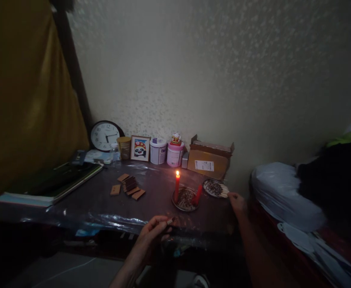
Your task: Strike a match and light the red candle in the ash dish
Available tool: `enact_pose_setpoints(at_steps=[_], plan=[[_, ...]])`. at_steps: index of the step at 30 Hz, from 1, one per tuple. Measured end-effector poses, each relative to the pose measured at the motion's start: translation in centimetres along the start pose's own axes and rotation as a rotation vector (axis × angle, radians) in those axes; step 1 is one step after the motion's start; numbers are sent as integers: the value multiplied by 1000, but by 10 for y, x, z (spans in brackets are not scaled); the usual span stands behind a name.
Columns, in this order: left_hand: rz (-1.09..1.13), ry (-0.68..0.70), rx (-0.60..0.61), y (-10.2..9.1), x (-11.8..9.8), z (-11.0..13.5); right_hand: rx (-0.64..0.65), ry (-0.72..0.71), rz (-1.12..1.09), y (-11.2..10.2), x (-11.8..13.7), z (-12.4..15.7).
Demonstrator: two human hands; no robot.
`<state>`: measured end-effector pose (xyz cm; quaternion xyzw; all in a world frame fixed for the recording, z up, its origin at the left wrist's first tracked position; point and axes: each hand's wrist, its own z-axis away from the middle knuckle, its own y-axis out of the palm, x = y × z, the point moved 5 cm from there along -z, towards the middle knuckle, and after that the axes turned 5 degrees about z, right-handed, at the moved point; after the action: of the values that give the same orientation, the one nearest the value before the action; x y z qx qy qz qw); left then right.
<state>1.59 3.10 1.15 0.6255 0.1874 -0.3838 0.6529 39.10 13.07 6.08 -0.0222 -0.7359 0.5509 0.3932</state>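
My left hand [155, 229] is closed in a pinch near the table's front edge, on a small pale piece with a dark edge [169, 221]; its kind is not clear. Farther right, my right hand [238, 203] has its fingertips pinched at the pale ends of matchsticks [224, 190] on a small round plate [209, 194]. Dark matchstick heads or bits cover that plate's left part. A lit red candle [177, 188] stands upright on a round metal dish [185, 209] between my hands. A second red candle piece [197, 195], unlit, leans at the dish's right side.
Brown cardboard pieces with dark faces [129, 184] lie on the plastic-covered table [157, 188]. Behind stand a clock [105, 136], a framed panda picture [140, 149], tubs [158, 152] and a cardboard box [208, 160]. Books [58, 186] are left, bags [283, 192] right.
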Motion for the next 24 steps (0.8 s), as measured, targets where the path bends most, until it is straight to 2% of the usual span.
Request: enact_pose_setpoints(at_steps=[5, 12, 18, 24], plan=[[18, 16, -5, 7, -4, 3, -35, -19, -10, 0, 1, -2], [12, 48, 15, 7, -5, 2, -102, -37, -45, 1, -2, -9], [30, 40, -15, 9, -5, 1, -128, -54, -98, 2, -4, -11], [45, 52, 4, 9, -6, 1, -186, -69, -177, -11, -7, -7]])
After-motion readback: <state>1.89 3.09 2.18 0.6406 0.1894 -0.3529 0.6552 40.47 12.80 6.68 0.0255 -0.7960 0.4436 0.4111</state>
